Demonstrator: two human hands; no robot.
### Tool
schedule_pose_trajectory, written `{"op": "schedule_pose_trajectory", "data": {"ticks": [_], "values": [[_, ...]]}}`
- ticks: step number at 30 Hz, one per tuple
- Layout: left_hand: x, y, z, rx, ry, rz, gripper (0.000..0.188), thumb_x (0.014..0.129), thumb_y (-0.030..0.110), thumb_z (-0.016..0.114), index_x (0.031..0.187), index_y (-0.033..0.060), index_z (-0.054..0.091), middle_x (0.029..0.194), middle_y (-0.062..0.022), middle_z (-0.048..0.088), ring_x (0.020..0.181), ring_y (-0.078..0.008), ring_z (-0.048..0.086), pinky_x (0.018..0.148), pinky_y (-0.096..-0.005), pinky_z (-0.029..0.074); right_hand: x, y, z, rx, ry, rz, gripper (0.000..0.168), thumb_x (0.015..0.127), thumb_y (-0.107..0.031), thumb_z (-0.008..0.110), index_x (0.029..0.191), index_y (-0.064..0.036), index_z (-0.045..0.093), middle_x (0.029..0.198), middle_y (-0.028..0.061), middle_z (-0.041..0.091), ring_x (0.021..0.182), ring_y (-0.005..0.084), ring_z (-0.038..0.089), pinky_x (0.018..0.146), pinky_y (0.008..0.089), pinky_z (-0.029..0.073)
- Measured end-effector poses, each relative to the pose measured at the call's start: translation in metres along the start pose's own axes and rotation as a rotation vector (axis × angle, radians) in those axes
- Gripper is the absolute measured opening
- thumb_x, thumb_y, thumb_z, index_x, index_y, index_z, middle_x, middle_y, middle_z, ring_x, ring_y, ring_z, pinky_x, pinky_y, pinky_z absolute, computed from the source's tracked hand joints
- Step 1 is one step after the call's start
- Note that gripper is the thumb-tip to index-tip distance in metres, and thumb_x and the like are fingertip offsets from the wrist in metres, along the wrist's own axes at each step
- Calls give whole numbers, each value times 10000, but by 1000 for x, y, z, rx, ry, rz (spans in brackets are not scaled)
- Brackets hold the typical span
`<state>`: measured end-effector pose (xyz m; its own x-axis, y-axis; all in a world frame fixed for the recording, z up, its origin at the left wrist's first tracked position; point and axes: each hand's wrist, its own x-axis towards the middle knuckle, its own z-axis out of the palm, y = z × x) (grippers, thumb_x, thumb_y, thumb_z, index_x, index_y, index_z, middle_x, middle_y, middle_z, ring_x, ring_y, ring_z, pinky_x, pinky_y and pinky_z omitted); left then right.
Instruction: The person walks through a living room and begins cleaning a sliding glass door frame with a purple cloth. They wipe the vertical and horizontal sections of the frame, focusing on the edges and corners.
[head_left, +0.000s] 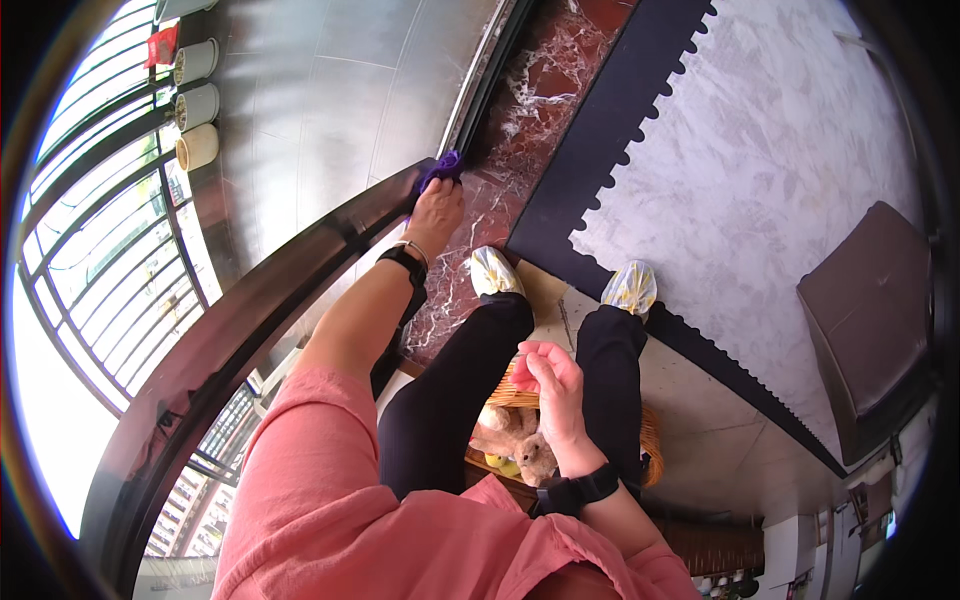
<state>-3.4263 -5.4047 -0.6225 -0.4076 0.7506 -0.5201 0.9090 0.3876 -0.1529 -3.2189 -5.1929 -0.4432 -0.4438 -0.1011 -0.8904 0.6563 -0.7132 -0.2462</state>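
My left hand (437, 217) reaches forward and grips a bunched purple cloth (442, 169). The cloth touches the lower end of the dark door frame (322, 247), beside the metal sliding-door track (480, 75). Above my lap, my right hand (555, 386) hangs loosely curled, with nothing visible in it. Below it a wicker basket (651, 448) stands between my legs, partly hidden by my hand and leg. Inside lie a brown plush toy (535, 457) and a small yellow toy (504, 463).
A red marble threshold (525, 112) runs beside the track. Dark interlocking foam edging (559, 176) borders a pale grey mat (750, 150). At the right stands a brown padded stool (870, 315). Flowerpots (197, 105) line the barred railing (112, 277) beyond the door. My feet wear patterned covers (630, 289).
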Motion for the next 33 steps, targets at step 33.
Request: {"op": "schedule_pose_trajectory", "data": {"ticks": [33], "values": [[-271, -36, -408, -15, 189, -450, 147, 776, 128, 595, 909, 107, 651, 989, -43, 578, 1041, -214, 508, 900, -348, 376, -219, -191, 4, -209, 70, -515, 187, 937, -221, 587, 1049, -80, 636, 795, 6, 639, 696, 120, 637, 654, 256, 523]]}}
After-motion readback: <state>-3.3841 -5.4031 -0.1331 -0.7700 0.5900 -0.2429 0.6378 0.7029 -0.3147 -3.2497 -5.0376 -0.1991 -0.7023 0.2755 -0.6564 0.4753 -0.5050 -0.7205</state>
